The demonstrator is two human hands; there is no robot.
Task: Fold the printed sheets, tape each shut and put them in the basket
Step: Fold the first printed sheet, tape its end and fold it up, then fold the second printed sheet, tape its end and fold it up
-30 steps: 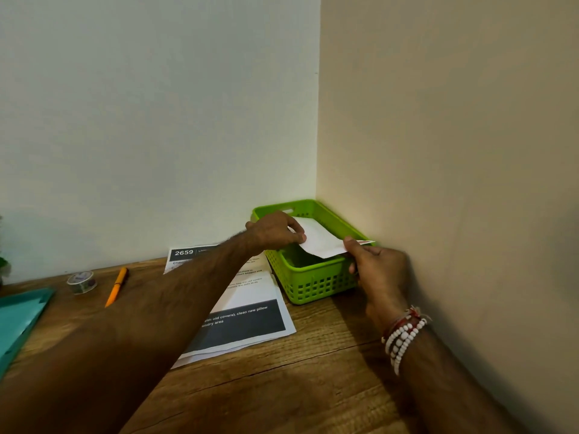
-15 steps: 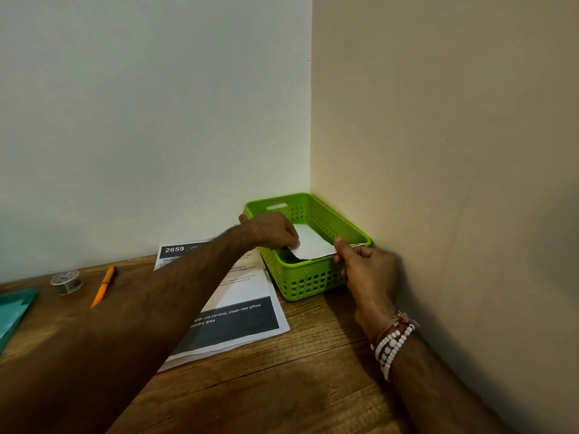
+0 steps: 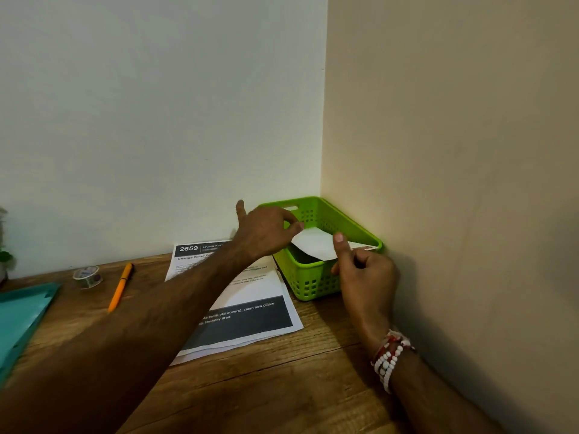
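Observation:
A folded white sheet [image 3: 315, 244] lies tilted across the top of the green basket [image 3: 313, 285] in the corner, its near edge over the front rim. My right hand [image 3: 365, 274] pinches the sheet's right end, thumb on top. My left hand [image 3: 266, 228] hovers at the sheet's left corner with its thumb lifted away and only fingertips touching the paper. A stack of flat printed sheets [image 3: 250, 296], headed "2659", lies on the wooden desk left of the basket, partly under my left forearm.
A roll of tape [image 3: 87, 276] and an orange pen [image 3: 120, 286] lie at the back left of the desk. A teal folder [image 3: 18, 314] sits at the left edge. Walls close in behind and to the right of the basket.
The folded sheet has sunk lower onto the basket. My left hand has loosened its grip and lifted its thumb. My right hand still holds the sheet's right end.

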